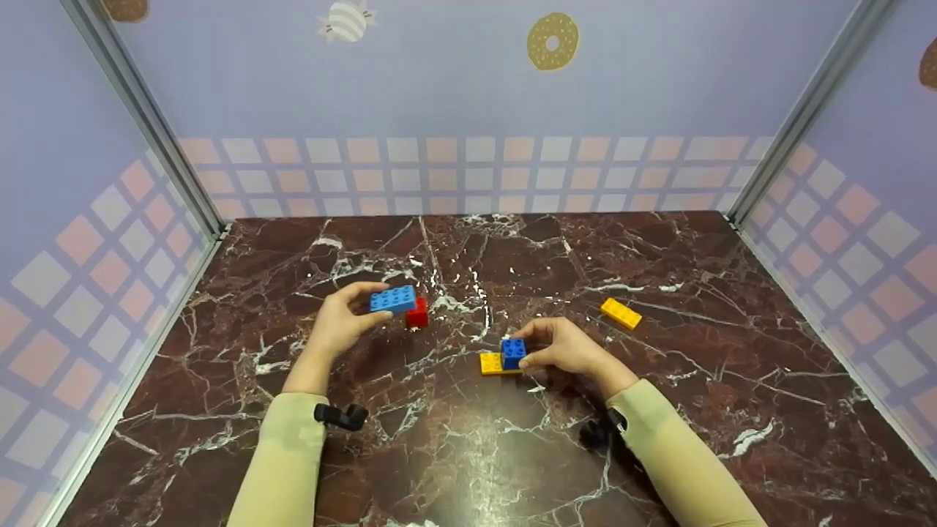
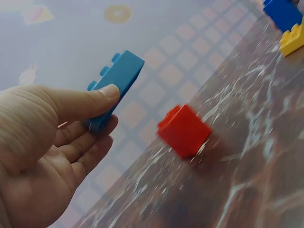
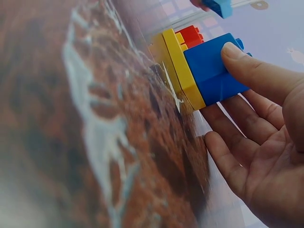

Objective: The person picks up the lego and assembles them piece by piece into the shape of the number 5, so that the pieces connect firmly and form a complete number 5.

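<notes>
My left hand [image 1: 342,320] pinches a light blue building brick [image 1: 393,299] between thumb and fingers, held up off the table. Just right of it, and partly behind it in the head view, a red brick [image 1: 418,313] sits on the table; the left wrist view shows a gap between the two. My right hand [image 1: 567,346] grips a dark blue brick [image 3: 216,69] by its sides. That brick stands upright on the right end of a flat yellow brick [image 1: 490,364], whose left studs show. Whether the two are fully pressed together I cannot tell.
Another yellow brick [image 1: 621,313] lies on the dark red marble-patterned table [image 1: 439,454], beyond the right hand and to its right. Patterned panels close off the back [image 1: 468,95] and both sides. Each wrist carries a black camera mount.
</notes>
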`<state>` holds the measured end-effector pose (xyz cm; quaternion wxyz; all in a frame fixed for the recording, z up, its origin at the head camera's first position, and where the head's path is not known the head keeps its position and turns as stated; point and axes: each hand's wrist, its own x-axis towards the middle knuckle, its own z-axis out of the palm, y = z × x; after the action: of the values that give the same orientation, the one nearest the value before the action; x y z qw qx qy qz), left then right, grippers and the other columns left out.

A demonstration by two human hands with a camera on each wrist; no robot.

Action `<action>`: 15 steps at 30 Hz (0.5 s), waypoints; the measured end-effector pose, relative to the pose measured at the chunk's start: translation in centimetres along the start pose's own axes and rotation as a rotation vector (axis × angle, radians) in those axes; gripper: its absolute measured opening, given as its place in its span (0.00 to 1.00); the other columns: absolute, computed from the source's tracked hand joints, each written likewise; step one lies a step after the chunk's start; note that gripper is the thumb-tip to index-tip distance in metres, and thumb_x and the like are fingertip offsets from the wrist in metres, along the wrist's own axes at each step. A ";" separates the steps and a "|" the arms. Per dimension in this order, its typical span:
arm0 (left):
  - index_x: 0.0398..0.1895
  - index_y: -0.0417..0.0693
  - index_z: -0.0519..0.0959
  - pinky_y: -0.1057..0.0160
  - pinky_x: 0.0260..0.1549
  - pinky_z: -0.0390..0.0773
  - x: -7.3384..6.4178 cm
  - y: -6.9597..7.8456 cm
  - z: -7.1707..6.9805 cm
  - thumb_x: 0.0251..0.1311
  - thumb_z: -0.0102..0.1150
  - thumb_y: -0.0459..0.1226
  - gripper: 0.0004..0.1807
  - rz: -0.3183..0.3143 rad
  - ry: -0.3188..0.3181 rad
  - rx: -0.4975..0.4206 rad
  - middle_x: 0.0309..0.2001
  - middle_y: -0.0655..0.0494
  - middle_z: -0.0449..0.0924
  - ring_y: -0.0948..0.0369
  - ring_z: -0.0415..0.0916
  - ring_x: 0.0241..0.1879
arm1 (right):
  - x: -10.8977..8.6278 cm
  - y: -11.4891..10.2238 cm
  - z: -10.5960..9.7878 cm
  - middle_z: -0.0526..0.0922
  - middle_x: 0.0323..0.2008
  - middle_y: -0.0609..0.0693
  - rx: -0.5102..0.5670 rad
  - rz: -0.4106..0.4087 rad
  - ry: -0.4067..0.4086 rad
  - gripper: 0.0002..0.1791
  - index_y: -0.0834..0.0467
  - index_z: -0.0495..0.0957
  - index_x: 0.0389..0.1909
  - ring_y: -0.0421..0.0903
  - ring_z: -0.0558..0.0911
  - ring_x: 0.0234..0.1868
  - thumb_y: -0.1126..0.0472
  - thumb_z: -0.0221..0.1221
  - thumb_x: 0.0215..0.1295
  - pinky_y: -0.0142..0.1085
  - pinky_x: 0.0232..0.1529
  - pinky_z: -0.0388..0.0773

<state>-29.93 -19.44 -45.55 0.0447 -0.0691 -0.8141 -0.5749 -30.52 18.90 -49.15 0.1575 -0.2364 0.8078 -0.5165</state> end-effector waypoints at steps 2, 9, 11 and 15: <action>0.61 0.35 0.79 0.76 0.43 0.81 0.0 0.4 0.7 0.58 0.71 0.26 0.26 0.017 -0.004 -0.024 0.60 0.34 0.81 0.41 0.81 0.58 | 0.0 0.0 0.0 0.87 0.49 0.66 0.001 -0.007 -0.001 0.21 0.68 0.83 0.52 0.39 0.84 0.41 0.70 0.72 0.57 0.26 0.45 0.82; 0.58 0.33 0.80 0.74 0.46 0.82 -0.2 1.2 2.7 0.55 0.72 0.27 0.25 0.066 -0.039 -0.070 0.57 0.36 0.82 0.48 0.83 0.53 | 0.0 0.0 0.0 0.88 0.49 0.66 -0.019 -0.021 0.000 0.21 0.68 0.83 0.52 0.38 0.85 0.41 0.70 0.72 0.57 0.25 0.46 0.82; 0.58 0.33 0.80 0.74 0.45 0.82 -0.3 1.3 3.2 0.55 0.72 0.26 0.25 0.072 -0.049 -0.075 0.56 0.36 0.82 0.51 0.84 0.51 | 0.1 0.1 0.1 0.87 0.49 0.66 -0.024 -0.022 0.002 0.21 0.69 0.83 0.52 0.38 0.85 0.41 0.70 0.71 0.57 0.25 0.46 0.82; 0.57 0.33 0.80 0.73 0.45 0.83 -0.4 1.5 4.0 0.54 0.72 0.25 0.25 0.085 -0.070 -0.105 0.56 0.35 0.82 0.53 0.83 0.49 | 0.1 0.1 0.1 0.88 0.49 0.67 -0.026 -0.022 0.013 0.21 0.69 0.83 0.52 0.39 0.84 0.41 0.69 0.72 0.57 0.25 0.45 0.81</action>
<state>-29.28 -15.19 -45.52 0.0367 -0.1259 -0.7804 -0.6114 -30.56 18.79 -49.28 0.1438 -0.2438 0.8128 -0.5092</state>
